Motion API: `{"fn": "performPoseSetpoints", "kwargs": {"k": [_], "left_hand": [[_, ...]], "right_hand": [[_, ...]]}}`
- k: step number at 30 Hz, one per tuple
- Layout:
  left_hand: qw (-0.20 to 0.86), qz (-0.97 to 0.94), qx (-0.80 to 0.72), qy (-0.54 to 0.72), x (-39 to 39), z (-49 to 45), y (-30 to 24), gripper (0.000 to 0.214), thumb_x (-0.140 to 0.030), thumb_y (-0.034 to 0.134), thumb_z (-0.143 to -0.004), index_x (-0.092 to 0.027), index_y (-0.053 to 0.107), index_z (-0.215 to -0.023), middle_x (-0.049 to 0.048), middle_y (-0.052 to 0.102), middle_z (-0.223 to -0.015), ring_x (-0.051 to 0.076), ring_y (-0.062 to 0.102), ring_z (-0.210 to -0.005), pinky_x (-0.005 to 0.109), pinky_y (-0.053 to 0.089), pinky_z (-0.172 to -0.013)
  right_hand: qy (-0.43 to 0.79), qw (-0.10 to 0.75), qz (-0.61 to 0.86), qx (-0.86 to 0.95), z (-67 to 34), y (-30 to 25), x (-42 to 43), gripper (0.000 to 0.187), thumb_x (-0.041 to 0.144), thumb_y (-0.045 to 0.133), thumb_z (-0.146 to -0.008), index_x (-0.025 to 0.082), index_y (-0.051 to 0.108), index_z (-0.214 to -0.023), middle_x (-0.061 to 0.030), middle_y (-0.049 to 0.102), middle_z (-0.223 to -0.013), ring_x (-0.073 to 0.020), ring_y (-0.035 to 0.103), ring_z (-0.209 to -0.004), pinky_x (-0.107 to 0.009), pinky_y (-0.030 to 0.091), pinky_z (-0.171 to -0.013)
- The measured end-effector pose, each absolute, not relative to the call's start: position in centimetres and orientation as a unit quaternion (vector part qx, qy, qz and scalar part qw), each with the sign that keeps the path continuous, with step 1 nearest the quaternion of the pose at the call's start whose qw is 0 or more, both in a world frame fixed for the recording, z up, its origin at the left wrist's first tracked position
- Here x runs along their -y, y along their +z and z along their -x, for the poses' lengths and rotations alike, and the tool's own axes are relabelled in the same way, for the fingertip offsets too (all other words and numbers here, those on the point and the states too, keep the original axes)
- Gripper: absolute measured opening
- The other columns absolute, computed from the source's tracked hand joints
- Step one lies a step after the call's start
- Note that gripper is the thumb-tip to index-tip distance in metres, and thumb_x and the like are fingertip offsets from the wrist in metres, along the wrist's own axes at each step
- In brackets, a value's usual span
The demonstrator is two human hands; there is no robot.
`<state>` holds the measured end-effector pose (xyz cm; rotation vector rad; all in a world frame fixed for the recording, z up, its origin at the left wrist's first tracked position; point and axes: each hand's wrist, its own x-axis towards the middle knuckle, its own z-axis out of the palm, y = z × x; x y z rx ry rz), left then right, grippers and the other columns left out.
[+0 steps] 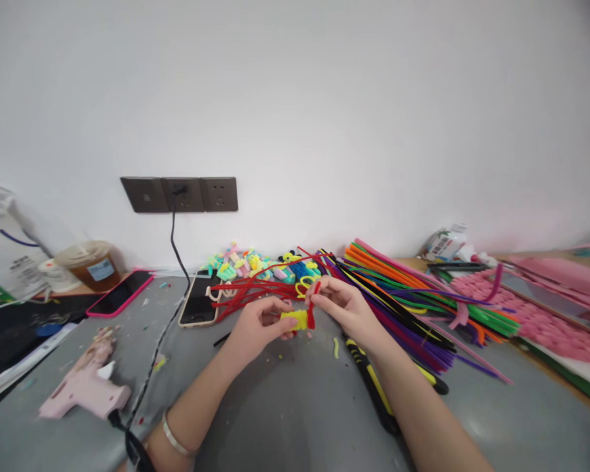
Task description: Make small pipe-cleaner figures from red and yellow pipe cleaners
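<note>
Between finger and thumb, my left hand [260, 324] grips a small yellow coiled pipe-cleaner piece [295, 320]. A red pipe cleaner [311, 314] stands at that piece's right end, its upper part pinched by my right hand [341, 305]. Whether the red one is fastened to the yellow coil I cannot tell. Just behind my hands lie loose red pipe cleaners [255, 286] and yellow loops [305, 283] that look like scissor handles. A yellow scrap [336, 348] is on the grey mat [275, 419] below my right hand.
A pink glue gun [86, 393] with a black cord lies at left. Two phones [120, 293] [200, 301], a drink cup [96, 265] and small pipe-cleaner figures [240, 262] sit toward the wall. Coloured pipe cleaners [403, 295] and black-yellow pliers-like handles [371, 380] lie at right.
</note>
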<state>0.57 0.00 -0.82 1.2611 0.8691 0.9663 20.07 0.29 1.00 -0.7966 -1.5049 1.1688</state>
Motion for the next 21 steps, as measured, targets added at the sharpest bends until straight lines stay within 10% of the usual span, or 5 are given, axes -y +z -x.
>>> {"fn": "performPoseSetpoints", "kwargs": {"k": [21], "left_hand": [[0.770, -0.242, -0.401, 0.433, -0.3, -0.1, 0.1, 0.018, -0.017, 0.056, -0.093, -0.009, 0.070, -0.082, 0.0048, 0.071, -0.070, 0.007, 0.063, -0.048, 0.013, 0.056, -0.047]], "right_hand": [[0.477, 0.537, 0.307, 0.625, -20.6, 0.2, -0.3, 0.024, 0.043, 0.065, -0.089, 0.021, 0.064, -0.082, 0.0023, 0.056, -0.066, -0.0118, 0.050, -0.060, -0.024, 0.041, -0.059]]}}
